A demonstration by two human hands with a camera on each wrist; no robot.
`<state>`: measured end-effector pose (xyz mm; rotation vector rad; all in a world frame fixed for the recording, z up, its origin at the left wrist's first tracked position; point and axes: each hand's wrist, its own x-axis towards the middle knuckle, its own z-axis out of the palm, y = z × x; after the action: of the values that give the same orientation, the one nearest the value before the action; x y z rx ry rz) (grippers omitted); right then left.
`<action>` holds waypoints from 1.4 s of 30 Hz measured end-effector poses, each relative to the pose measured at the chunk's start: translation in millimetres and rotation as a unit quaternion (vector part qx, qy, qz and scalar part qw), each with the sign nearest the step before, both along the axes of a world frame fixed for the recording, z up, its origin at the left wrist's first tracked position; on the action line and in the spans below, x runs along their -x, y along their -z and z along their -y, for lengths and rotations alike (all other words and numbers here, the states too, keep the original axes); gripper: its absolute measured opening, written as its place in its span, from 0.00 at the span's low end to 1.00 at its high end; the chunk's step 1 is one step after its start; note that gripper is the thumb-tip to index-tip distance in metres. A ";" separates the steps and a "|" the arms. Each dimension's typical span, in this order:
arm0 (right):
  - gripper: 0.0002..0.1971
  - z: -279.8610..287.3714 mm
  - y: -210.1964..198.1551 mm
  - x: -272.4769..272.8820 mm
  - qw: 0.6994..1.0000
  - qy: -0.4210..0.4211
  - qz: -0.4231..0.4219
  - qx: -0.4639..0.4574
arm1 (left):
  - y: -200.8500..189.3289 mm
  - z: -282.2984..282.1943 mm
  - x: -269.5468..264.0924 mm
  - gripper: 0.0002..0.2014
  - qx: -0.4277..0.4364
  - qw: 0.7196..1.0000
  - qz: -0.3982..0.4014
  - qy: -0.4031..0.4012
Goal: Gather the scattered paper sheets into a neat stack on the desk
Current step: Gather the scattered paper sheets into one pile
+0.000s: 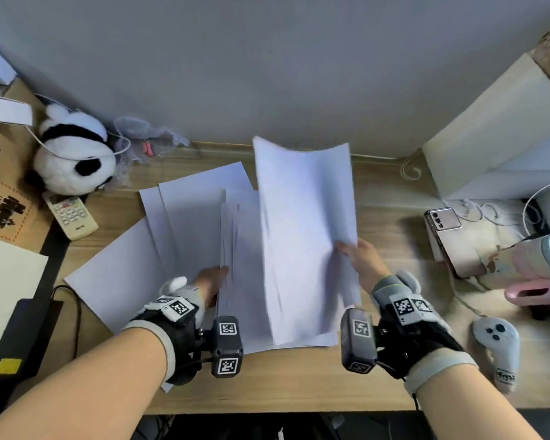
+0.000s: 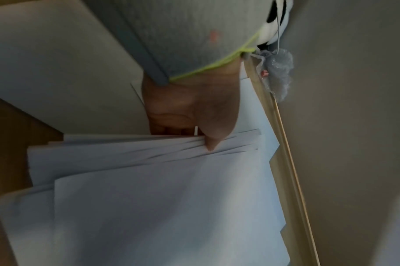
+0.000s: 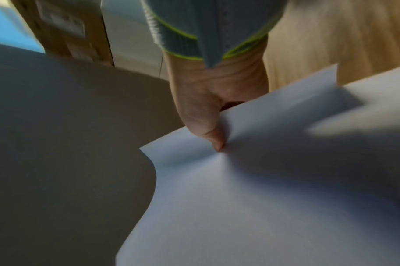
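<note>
The wooden tabletop (image 1: 391, 214) is carrying everything here. Loose paper sheets (image 1: 185, 223) are lying fanned across it, just right of the plush panda (image 1: 73, 157), some overlapping one another. A lifted bundle of sheets (image 1: 305, 236) is standing curved and raised off the tabletop, right of the fanned ones and farther from the panda. The right hand (image 1: 362, 262) is pinching this bundle at its right edge, thumb on top as the right wrist view shows (image 3: 208, 122). The left hand (image 1: 211, 279) is gripping a thinner staggered sheaf (image 1: 232, 249) between the fanned sheets and the lifted bundle, its thumb (image 2: 213, 138) pressing on the sheaf's edges. A remote control (image 1: 70, 215) is lying just below the panda.
</note>
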<state>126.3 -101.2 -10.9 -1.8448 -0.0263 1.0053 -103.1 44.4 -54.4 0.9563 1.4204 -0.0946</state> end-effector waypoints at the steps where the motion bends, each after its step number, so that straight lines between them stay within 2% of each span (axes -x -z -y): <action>1: 0.05 -0.8 7.9 5.0 0.999 -0.014 0.010 0.033 | -1.0 -0.4 1.1 0.21 -0.005 1.000 -0.010 -0.018; 4: 0.13 1.1 34.4 12.7 0.992 -0.038 0.033 0.114 | -7.3 -1.7 4.7 0.19 0.019 0.999 -0.006 -0.032; 5: 0.14 2.2 39.2 14.2 0.989 -0.046 0.042 0.131 | -5.3 -3.2 7.1 0.23 0.037 0.999 -0.005 -0.027; 7: 0.10 1.6 44.7 16.3 0.985 -0.049 0.053 0.154 | -6.0 -4.8 9.7 0.30 0.059 0.998 0.003 -0.020; 9: 0.08 -0.5 46.0 19.7 0.985 -0.052 0.037 0.163 | -9.4 -4.6 11.0 0.32 0.064 0.998 0.014 -0.014; 12: 0.20 -3.0 51.5 24.7 0.985 -0.053 0.019 0.162 | -10.6 -1.1 10.3 0.37 0.046 0.998 0.011 0.028; 13: 0.20 -2.7 52.1 26.3 0.985 -0.054 0.016 0.162 | -11.8 0.3 9.1 0.35 0.034 0.998 0.005 0.043; 16: 0.08 -2.5 45.0 28.8 0.983 -0.068 -0.057 0.160 | -13.1 0.7 4.6 0.27 -0.011 0.993 -0.033 0.112; 17: 0.09 -3.7 43.3 28.9 0.981 -0.076 -0.085 0.155 | -12.9 -1.2 3.7 0.27 -0.020 0.992 -0.036 0.117; 20: 0.33 -8.9 46.0 24.1 0.979 -0.084 -0.116 0.142 | -21.9 -8.8 1.9 0.27 -0.026 0.997 -0.011 0.068; 21: 0.35 -12.2 44.2 23.0 0.981 -0.083 -0.118 0.129 | -24.3 -12.2 2.2 0.27 -0.034 0.998 0.003 0.047; 22: 0.30 -17.0 38.4 23.6 0.983 -0.079 -0.120 0.113 | -29.2 -15.1 2.1 0.27 -0.039 0.999 0.016 0.030; 24: 0.13 -28.2 27.4 25.8 0.983 -0.089 -0.129 0.091 | -38.0 -21.7 2.0 0.27 -0.054 0.998 0.043 -0.008; 25: 0.09 -35.3 22.2 27.1 0.983 -0.099 -0.132 0.086 | -39.7 -26.8 3.8 0.27 -0.057 0.997 0.050 -0.021; 27: 0.14 -46.8 19.9 29.2 0.984 -0.110 -0.107 0.085 | -41.7 -33.9 5.0 0.24 -0.055 0.995 0.069 -0.035; 30: 0.20 -62.0 21.5 35.8 0.983 -0.140 -0.034 0.112 | -32.9 -49.2 12.3 0.12 -0.080 0.992 0.070 -0.068; 32: 0.16 -67.8 25.2 37.1 0.980 -0.151 -0.004 0.129 | -26.0 -60.5 18.7 0.09 -0.116 0.986 0.024 -0.114; 34: 0.07 -75.1 28.8 40.7 0.979 -0.150 -0.013 0.139 | -18.5 -71.9 28.8 0.13 -0.163 0.977 -0.044 -0.133; 36: 0.13 -82.3 32.2 45.8 0.978 -0.151 -0.012 0.144 | -11.5 -81.5 39.8 0.15 -0.179 0.968 -0.109 -0.135; 38: 0.16 -87.1 36.0 49.5 0.979 -0.148 0.009 0.143 | -3.5 -86.6 47.3 0.08 -0.166 0.967 -0.131 -0.144; 40: 0.10 -93.0 40.1 52.0 0.980 -0.138 0.012 0.145 | 0.7 -89.3 50.5 0.03 -0.150 0.967 -0.150 -0.139; 42: 0.04 -95.9 38.0 55.6 0.979 -0.145 0.005 0.143 | 4.6 -89.2 51.2 0.07 -0.115 0.976 -0.134 -0.128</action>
<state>70.7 -5.3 -48.9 -2.1522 -0.1691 1.2529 -154.3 133.6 -58.9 0.9653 1.8231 0.1402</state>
